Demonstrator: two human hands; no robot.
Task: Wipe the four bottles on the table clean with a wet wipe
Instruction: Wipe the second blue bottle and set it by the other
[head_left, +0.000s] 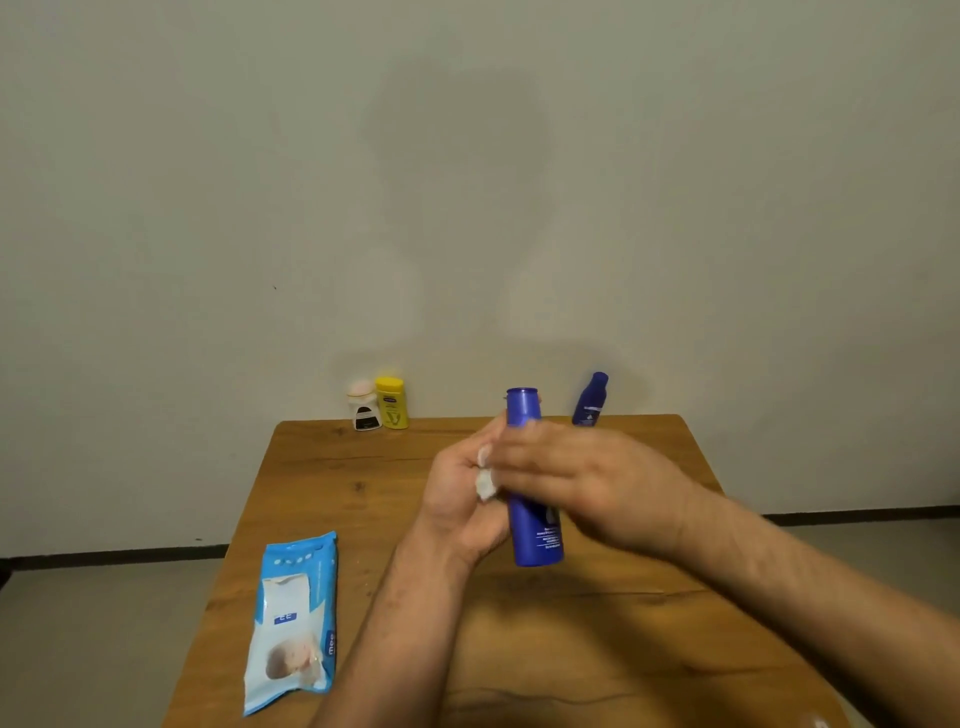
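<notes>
Plain room: wooden table (363, 519), bare wall (208, 208)

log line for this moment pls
step: wiping big blue bottle | left hand: holds wet wipe on it | right hand: grips bottle | far edge: yellow bottle, white bottle, small blue bottle

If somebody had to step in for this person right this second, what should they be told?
Left hand: grips a crumpled wet wipe against the big blue bottle.
Right hand: lies across the middle of that bottle; it is blurred, so its grip is unclear.
The bottle is upright, cap up, over the middle of the table.
At the far edge stand the small blue bottle on the right, and the yellow bottle and white bottle side by side on the left.
The wipe pack lies front left.
Done: unclear which bottles are already wiped.
Left: finish this one, then wipe any not yet done.
</notes>
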